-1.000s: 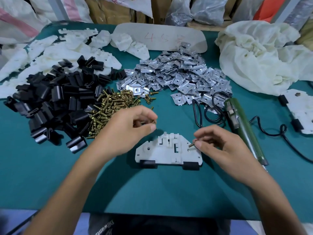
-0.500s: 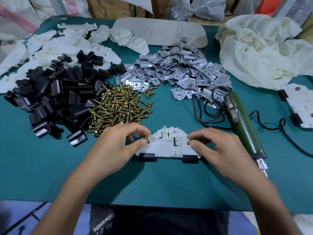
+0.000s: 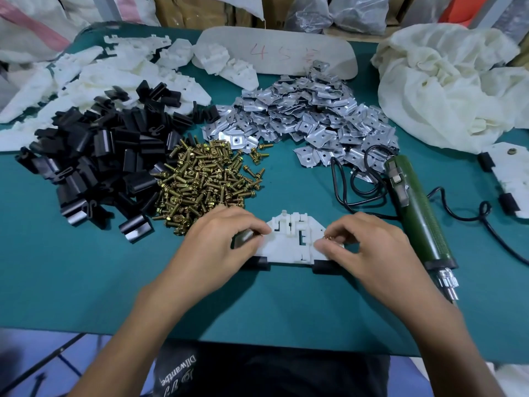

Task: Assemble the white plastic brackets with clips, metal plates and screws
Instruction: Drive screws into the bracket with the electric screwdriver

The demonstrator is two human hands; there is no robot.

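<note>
A white plastic bracket [image 3: 290, 242] lies flat on the green table in front of me, with two black clips [image 3: 322, 266] on its near edge. My left hand [image 3: 220, 247] rests on the bracket's left end, fingers pinched down; what it holds is hidden. My right hand [image 3: 369, 253] pinches a brass screw [image 3: 327, 238] at the bracket's right end. Behind lie piles of brass screws [image 3: 203, 181], black clips [image 3: 94, 156], metal plates [image 3: 306, 121] and white brackets [image 3: 114, 73].
A green electric screwdriver [image 3: 415, 207] with a black cord lies right of my right hand. A finished bracket [image 3: 512, 173] sits at the far right edge. A crumpled white cloth bag [image 3: 452, 81] and a labelled board [image 3: 277, 53] are at the back.
Both hands have come down from above onto the bracket's two ends, each bringing a screw. The bracket itself stayed in place.
</note>
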